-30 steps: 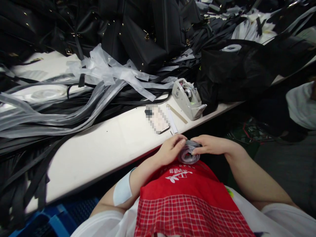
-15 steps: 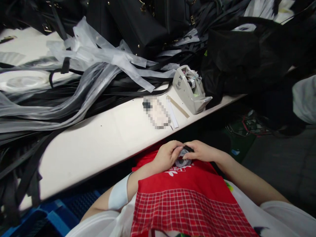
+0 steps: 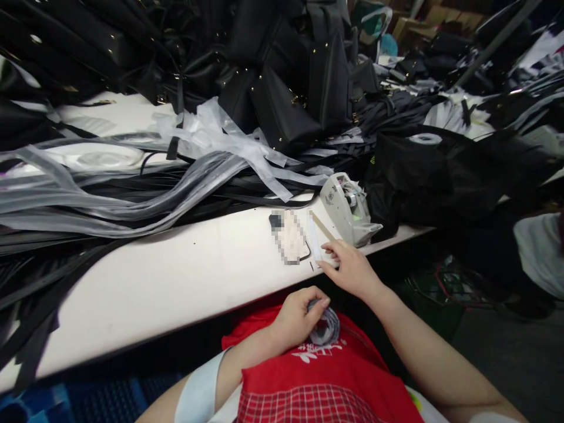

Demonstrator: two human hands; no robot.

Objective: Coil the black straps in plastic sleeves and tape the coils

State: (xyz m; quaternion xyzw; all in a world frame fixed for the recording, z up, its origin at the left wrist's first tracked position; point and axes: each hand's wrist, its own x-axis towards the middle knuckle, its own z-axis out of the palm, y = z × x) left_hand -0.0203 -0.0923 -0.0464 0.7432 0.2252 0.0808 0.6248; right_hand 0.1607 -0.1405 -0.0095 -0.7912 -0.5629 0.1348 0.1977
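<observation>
My left hand (image 3: 304,314) is closed round the edge of a coiled strap (image 3: 326,326), grey and glossy, held in front of the red apron. Its thumb lies over the top of the coil. My right hand (image 3: 351,267) reaches over the table's front edge, thumb and fingers apart, by the lower end of a white strip (image 3: 315,238). A tan strip (image 3: 325,226) slants beside it, its lower end behind the fingers. To the left lies a blurred-out phone (image 3: 291,238). A pale tape dispenser (image 3: 346,208) stands just beyond the right hand.
Long black straps with translucent film (image 3: 189,200) run across the left of the white table (image 3: 176,288). Black bags (image 3: 282,106) are heaped at the back, and a dark bag (image 3: 423,170) sits to the right. A blue plastic crate (image 3: 110,402) is below at left.
My right hand has left the coil and moved up to the strips on the table. My left hand still holds the coil. The view has tilted up, showing more of the background.
</observation>
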